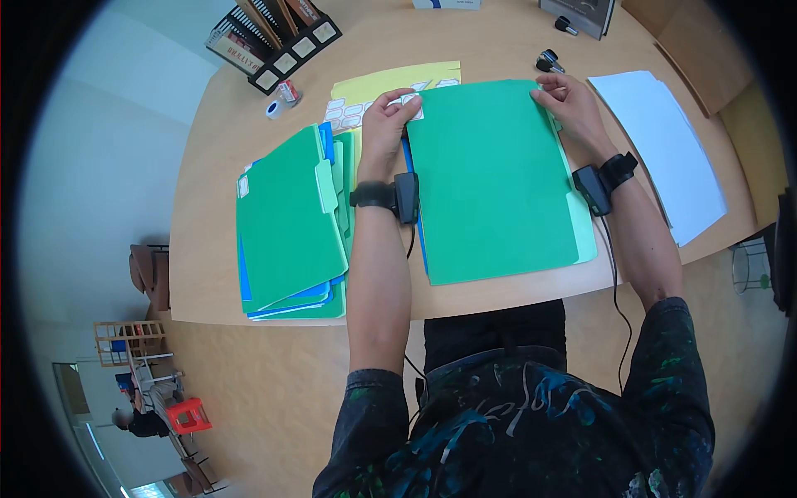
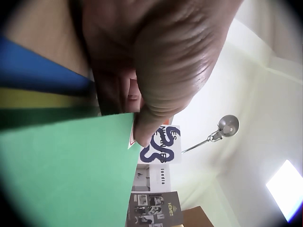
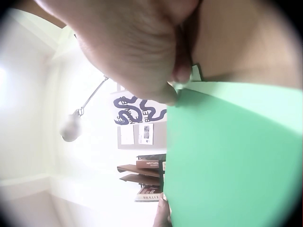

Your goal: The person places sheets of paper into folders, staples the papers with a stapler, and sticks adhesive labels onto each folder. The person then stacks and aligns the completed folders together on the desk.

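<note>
A green file folder (image 1: 498, 183) stands in front of the person, its lower edge toward the body. The left hand (image 1: 383, 133) pinches its upper left corner, thumb on the front. A white label (image 1: 413, 108) with a red border sits at that corner, partly under the thumb (image 2: 147, 130). At the upper right corner the right hand (image 1: 573, 112) pinches the folder between thumb and fingers. A blue folder edge (image 1: 422, 249) shows along the green folder's left side. Sheets of red-bordered labels (image 1: 347, 114) lie on a yellow folder (image 1: 398, 78) behind the left hand.
Left of the left forearm lies a stack of green and blue folders (image 1: 286, 216). White paper sheets (image 1: 664, 149) lie at the right. Farther back are a black organizer (image 1: 286, 62) with books, a small tape roll (image 1: 274, 109) and black clips (image 1: 548, 61).
</note>
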Motion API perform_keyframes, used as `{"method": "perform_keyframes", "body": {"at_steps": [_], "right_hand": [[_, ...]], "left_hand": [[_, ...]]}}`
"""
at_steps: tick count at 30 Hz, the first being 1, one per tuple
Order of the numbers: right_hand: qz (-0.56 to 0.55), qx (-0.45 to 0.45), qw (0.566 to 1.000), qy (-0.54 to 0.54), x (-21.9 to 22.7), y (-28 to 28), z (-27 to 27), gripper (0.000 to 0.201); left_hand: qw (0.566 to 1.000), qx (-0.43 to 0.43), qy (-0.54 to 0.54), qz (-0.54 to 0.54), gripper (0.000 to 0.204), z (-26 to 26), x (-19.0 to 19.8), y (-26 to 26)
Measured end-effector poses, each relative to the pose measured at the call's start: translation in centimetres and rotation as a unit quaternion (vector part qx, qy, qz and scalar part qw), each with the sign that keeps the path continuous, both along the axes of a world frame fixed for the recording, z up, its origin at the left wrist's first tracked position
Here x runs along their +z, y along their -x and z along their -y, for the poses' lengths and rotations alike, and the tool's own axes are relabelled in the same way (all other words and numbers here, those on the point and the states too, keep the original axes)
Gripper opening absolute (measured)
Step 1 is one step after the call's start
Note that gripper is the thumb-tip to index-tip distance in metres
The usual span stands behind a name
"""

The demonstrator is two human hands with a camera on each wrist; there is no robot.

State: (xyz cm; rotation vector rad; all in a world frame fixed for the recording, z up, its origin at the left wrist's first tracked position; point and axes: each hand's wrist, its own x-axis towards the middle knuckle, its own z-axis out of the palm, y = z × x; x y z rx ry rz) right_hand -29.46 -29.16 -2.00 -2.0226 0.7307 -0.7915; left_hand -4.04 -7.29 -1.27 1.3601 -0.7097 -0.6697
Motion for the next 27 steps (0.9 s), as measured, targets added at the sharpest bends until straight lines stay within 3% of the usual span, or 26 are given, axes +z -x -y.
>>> {"method": "perform_keyframes", "body": {"at_steps": [3,5,14,16,19,26,27], "right_hand": [[0.044,-0.026,0.998,0.042,-0.7,-0.3,0.3,0.037],[0.113,0.058,0.987,-0.102,-1.0,-0.4,0.9,0.037],[0.063,0.07,0.976,-0.195,1.0,0.6,0.1,0.022],[0.042,0.076,0.978,-0.189,1.2,0.7,0.2,0.022],[0.019,0.084,0.978,-0.188,1.6,0.9,0.2,0.021],[0.057,0.091,0.964,-0.243,1.2,0.8,-0.2,0.018],[0.055,0.092,0.965,-0.241,1.2,0.9,-0.2,0.018]], "left_hand": [[0.999,-0.004,0.046,-0.018,0.034,-0.1,-0.4,-0.5],[0.998,-0.005,0.062,-0.026,0.032,-0.1,-1.0,-0.7],[0.997,-0.004,0.049,0.053,0.032,0.0,-1.1,-0.3],[0.989,0.013,-0.016,0.143,0.032,-0.1,-0.8,0.5],[0.983,0.011,-0.046,0.176,0.032,0.1,-0.6,0.9],[0.984,-0.019,0.012,0.178,0.027,0.4,-0.8,1.1],[0.99,-0.023,0.037,0.137,0.027,0.4,-0.7,0.8]]}}
